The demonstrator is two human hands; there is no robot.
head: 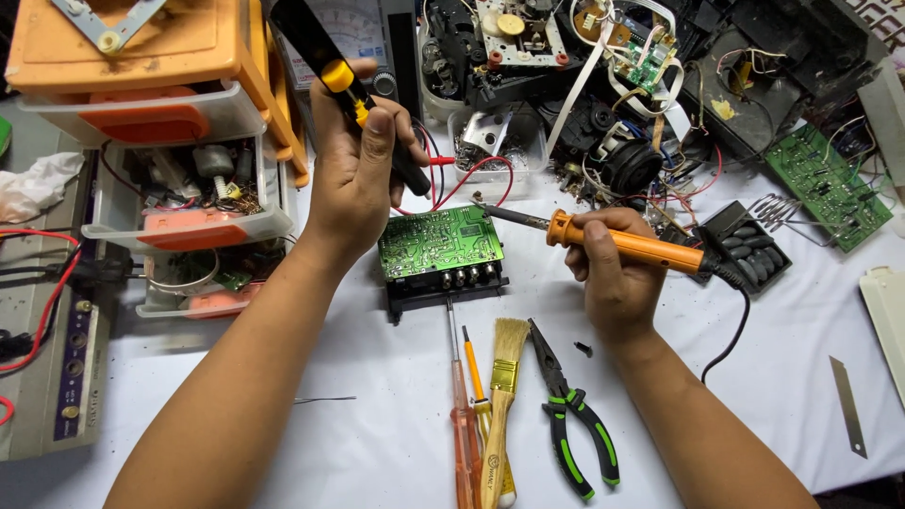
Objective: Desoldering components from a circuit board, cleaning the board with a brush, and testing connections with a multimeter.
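My left hand (pixel 356 165) grips a black tool with a yellow band (pixel 336 75), a desoldering pump by its look, raised above the table. My right hand (pixel 615 269) holds an orange-handled soldering iron (pixel 627 243). Its metal tip points left and reaches the far right corner of a green circuit board (pixel 439 240). The board sits on a black housing with round sockets on its front. A black cord (pixel 731 325) runs from the iron down over the white table.
Two screwdrivers (pixel 464 415), a paintbrush (pixel 502 396) and green-handled pliers (pixel 570 415) lie in front of the board. Orange-and-clear parts drawers (pixel 179 141) stand left. Dismantled electronics (pixel 603 85), another green board (pixel 830 184) and a blade (pixel 847 405) lie right.
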